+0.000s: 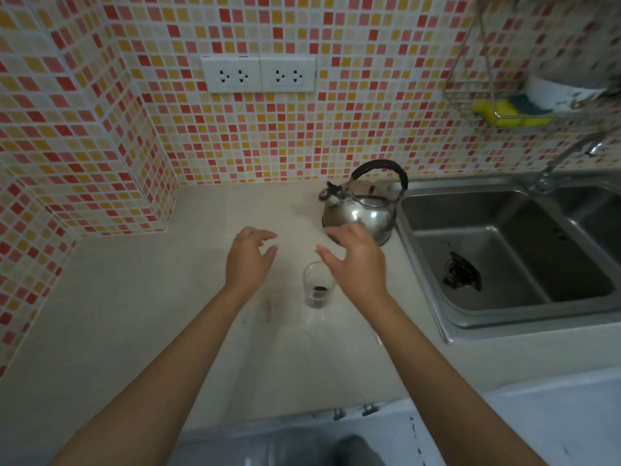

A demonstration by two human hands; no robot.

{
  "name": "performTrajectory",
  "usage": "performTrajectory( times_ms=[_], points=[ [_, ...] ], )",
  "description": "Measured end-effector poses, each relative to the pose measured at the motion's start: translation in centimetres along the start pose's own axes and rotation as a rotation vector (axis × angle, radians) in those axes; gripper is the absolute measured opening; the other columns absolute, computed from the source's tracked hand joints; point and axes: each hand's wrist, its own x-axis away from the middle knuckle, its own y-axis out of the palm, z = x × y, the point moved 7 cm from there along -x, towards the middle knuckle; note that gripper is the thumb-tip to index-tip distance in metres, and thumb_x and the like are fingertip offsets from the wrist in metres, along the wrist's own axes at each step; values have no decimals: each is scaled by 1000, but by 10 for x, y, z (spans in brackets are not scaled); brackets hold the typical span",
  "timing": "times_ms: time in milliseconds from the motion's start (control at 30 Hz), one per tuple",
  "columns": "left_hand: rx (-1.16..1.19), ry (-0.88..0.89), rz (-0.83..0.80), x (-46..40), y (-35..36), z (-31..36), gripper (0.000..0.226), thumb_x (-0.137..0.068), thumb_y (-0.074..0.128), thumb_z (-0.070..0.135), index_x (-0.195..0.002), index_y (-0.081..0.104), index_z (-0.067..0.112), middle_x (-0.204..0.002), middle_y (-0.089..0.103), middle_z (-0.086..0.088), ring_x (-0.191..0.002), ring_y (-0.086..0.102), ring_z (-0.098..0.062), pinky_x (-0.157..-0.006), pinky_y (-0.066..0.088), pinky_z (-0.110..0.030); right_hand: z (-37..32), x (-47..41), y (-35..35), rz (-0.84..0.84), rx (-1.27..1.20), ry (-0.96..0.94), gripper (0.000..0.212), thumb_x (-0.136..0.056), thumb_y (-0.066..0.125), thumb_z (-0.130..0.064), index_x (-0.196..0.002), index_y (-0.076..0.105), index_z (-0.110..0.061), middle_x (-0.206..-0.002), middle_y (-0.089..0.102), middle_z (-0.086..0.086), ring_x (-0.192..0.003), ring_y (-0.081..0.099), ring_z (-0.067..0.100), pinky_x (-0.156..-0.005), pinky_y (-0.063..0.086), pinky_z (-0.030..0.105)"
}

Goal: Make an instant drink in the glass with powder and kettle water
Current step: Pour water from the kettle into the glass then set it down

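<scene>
Two bare forearms enter from the lower edge and reach forward over the pale, smooth stone table (134, 314). Left hand (247, 260): palm down, fingers (265, 236) spread apart and curled loosely, holding nothing, above the bare surface to the left of the glass. Right hand (358, 260): palm down, fingers (327, 255) likewise apart and empty, poised over the far right rim of the small clear drinking glass (317, 285); whether it touches the rim cannot be told.

The glass stands upright on the table between the two hands, nearer the right one, with a small heap of dark powder (319, 290) at its bottom. Just beyond the right hand stands the rounded, polished steel kettle (363, 210), with a black arched handle and its short spout pointing left; its lower front is partly covered by the right hand. The kettle sits close to the left edge of the stainless steel sink (423, 253), in whose basin lies a dark object (462, 272), too blurred to identify.

Behind the table rises a wall of small red, orange and cream mosaic tiles (336, 129) bearing two white double sockets (258, 74). At upper right, a wire rack (458, 102) holds a yellow sponge (504, 111).
</scene>
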Motion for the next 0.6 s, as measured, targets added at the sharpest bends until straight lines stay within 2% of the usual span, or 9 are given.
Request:
performTrajectory(
  times_ms=[100, 167, 267, 400, 533, 600],
  points=[
    [3, 33, -53, -34, 15, 35, 27, -86, 68, 21, -112, 69, 15, -110, 61, -8, -88, 60, -16, -80, 44, -23, 40, -39, -18, -39, 80, 106, 49, -74, 76, -39, -117, 65, -18, -114, 61, 7, -105, 57, 25, -80, 48, 33],
    [-5, 44, -84, -55, 27, 54, 30, -87, 67, 23, -115, 67, 15, -113, 60, -8, -92, 61, -19, -81, 46, -25, 63, -63, -22, -79, 148, 126, 57, -73, 77, -39, -123, 60, -21, -123, 56, 7, -114, 54, 27, -86, 48, 36],
    [-51, 48, -126, -81, 46, 73, 35, -88, 66, 24, -121, 64, 14, -118, 59, -9, -98, 62, -22, -86, 47, -29, 88, -102, -23, -120, 252, 80, 68, -71, 78, -42, -130, 52, -21, -132, 51, 8, -122, 49, 29, -95, 48, 42],
    [-102, -3, -186, -110, 74, 85, 41, -90, 64, 24, -128, 59, 10, -124, 56, -12, -108, 60, -26, -95, 47, -35, 115, -152, -5, -289, 405, 27, 83, -72, 78, -42, -141, 39, -18, -141, 43, 12, -130, 40, 31, -107, 40, 48],
    [-135, -73, -189, -132, 97, 92, 42, -91, 62, 19, -131, 56, 8, -128, 55, -14, -114, 57, -31, -96, 45, -36, 135, -189, 17, -394, 498, -46, 77, -77, 75, -36, -142, 36, -21, -146, 37, 14, -136, 32, 32, -110, 32, 47],
    [-130, -112, -184, -139, 105, 94, 43, -91, 62, 17, -132, 56, 7, -128, 55, -15, -115, 56, -31, -97, 44, -34, 143, -204, 24, -419, 517, -84, 68, -80, 71, -35, -140, 40, -23, -138, 45, 12, -129, 39, 30, -104, 36, 45]
  ],
)
